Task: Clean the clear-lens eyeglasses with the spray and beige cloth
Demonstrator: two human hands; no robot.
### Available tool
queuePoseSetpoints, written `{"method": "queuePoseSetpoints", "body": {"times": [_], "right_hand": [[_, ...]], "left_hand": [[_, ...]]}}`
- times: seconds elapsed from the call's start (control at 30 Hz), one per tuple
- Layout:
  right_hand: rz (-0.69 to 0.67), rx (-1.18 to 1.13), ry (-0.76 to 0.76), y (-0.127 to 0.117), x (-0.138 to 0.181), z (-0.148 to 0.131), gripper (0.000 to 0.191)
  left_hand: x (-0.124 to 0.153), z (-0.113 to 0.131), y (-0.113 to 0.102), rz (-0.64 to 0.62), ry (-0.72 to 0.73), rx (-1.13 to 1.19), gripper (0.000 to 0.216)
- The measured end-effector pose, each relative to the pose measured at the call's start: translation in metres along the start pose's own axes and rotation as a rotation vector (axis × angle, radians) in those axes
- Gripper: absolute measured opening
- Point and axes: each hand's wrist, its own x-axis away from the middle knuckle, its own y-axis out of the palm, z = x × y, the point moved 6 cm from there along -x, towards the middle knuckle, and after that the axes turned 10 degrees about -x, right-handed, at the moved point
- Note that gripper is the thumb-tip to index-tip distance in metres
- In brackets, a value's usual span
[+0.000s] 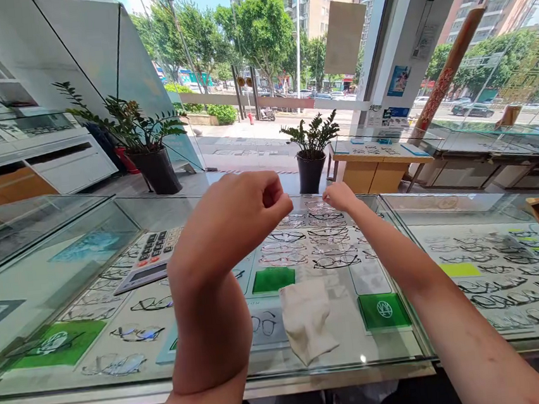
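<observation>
My left hand [254, 197] is raised over the glass display counter [350, 346], its wrist bent sharply and its fingers curled into a loose fist. A hollow shows between thumb and forefinger, with nothing visible in it. Farther forward and to the right, my right hand [339, 196] is closed at the end of an outstretched arm; no object shows in it. The two hands are apart. A crumpled cream cloth [308, 319] lies on the glass below them, touched by neither hand. Rows of eyeglasses [336, 261] sit under the glass.
A large calculator [149, 261] rests on the counter left of my left forearm. Green cards [385, 311] lie among the eyeglasses. Another glass case [495, 269] adjoins on the right. Potted plants [311, 169] stand beyond the counter, before the shop window.
</observation>
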Motion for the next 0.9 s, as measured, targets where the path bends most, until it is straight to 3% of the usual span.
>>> {"method": "queuePoseSetpoints", "body": {"times": [0.1,0.2,0.3,0.4,0.5,0.63,0.7,0.8,0.9], "right_hand": [[0.104,-0.064,-0.02,-0.034,0.047,-0.004,0.021],[0.182,-0.131,-0.035,-0.056,0.115,-0.003,0.015],[0.24,-0.198,-0.016,-0.054,0.189,0.002,0.01],[0.289,-0.278,0.009,-0.035,0.25,0.013,0.013],[0.368,-0.36,0.056,-0.014,0.287,0.029,0.014],[0.523,-0.445,0.161,0.0,0.304,0.054,0.012],[0.576,-0.475,0.185,0.0,0.305,0.056,0.012],[0.566,-0.507,0.125,-0.004,0.302,0.024,0.014],[0.406,-0.556,-0.089,-0.005,0.297,-0.055,0.019]], "left_hand": [[0.002,0.011,0.001,-0.015,0.02,-0.052,0.022],[0.011,0.031,-0.002,-0.043,0.055,-0.07,0.017],[0.024,0.053,-0.007,-0.064,0.112,-0.04,0.011],[0.03,0.059,0.003,-0.119,0.132,-0.081,0.009],[0.028,0.039,0.041,-0.276,0.109,-0.228,0.008],[0.035,-0.021,0.116,-0.666,0.09,-0.469,0.017],[0.041,-0.049,0.14,-0.712,0.067,-0.501,0.024],[0.052,-0.077,0.16,-0.727,0.028,-0.543,0.028],[0.057,-0.088,0.169,-0.699,0.006,-0.557,0.029]]}}
